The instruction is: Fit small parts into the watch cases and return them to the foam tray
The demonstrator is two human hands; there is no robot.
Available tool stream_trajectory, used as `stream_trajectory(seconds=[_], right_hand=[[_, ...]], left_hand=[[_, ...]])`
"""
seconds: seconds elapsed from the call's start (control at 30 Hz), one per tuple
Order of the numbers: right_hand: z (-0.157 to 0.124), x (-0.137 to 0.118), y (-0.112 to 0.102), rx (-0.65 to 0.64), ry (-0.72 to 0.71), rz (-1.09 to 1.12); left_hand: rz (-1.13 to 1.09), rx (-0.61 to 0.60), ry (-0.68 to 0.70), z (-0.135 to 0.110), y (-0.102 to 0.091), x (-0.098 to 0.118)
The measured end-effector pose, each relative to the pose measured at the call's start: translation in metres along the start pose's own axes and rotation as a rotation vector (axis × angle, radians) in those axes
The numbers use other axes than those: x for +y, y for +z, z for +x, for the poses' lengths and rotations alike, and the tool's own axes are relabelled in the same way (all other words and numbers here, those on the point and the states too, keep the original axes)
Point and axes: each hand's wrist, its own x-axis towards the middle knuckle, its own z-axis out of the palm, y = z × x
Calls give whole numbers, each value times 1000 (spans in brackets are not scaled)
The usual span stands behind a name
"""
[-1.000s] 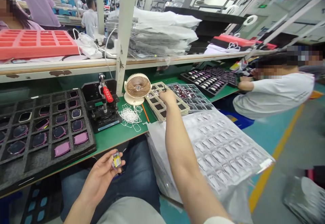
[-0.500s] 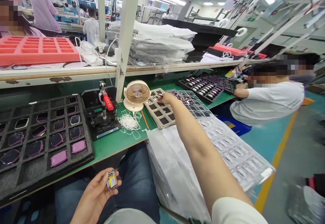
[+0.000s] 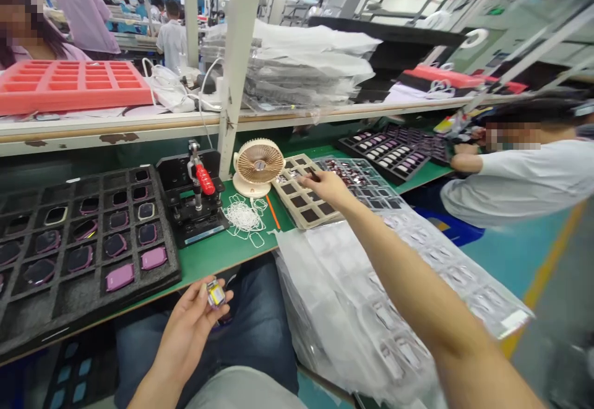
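My left hand [image 3: 197, 310], low above my lap, pinches a small smartwatch body [image 3: 216, 294] by its edges; its yellow-and-silver inside faces up. My right hand [image 3: 330, 187] reaches far forward over the beige compartment tray [image 3: 301, 202]. Its fingers are closed around a slim dark tool [image 3: 314, 176], whose kind is too small to make out. Beside that hand lies a clear tray [image 3: 375, 189] with many small shiny parts. To the left, a black foam tray [image 3: 60, 301] holds watch bodies, some with purple backs up.
A black clamp press with a red handle [image 3: 204, 179] stands beside a beige fan [image 3: 258, 164]. White ring gaskets [image 3: 244, 216] and an orange stick [image 3: 273, 211] lie before the fan. Plastic-wrapped trays [image 3: 334, 273] lie under my right arm. A co-worker [image 3: 533, 174] sits at right.
My right hand has drawn slightly back and right over the beige tray, the tool now showing. My left hand has risen a little with the watch body. The whole view has shifted.
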Motion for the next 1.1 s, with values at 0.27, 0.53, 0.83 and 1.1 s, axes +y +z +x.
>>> stream_trajectory(seconds=[0.27,0.53,0.83,1.1], right_hand=[[-223,-98,65,-80,-699,498],[-249,-111,100,153,-903,386],[-246,-109,104,147,-949,332],[-245,-109,104,125,-870,345]], left_hand=[[-20,-71,182,8,30,-1],[21,-77,328,-8,28,-9],[36,-19,383,-14,25,-7],[93,-24,361,-15,28,-8]])
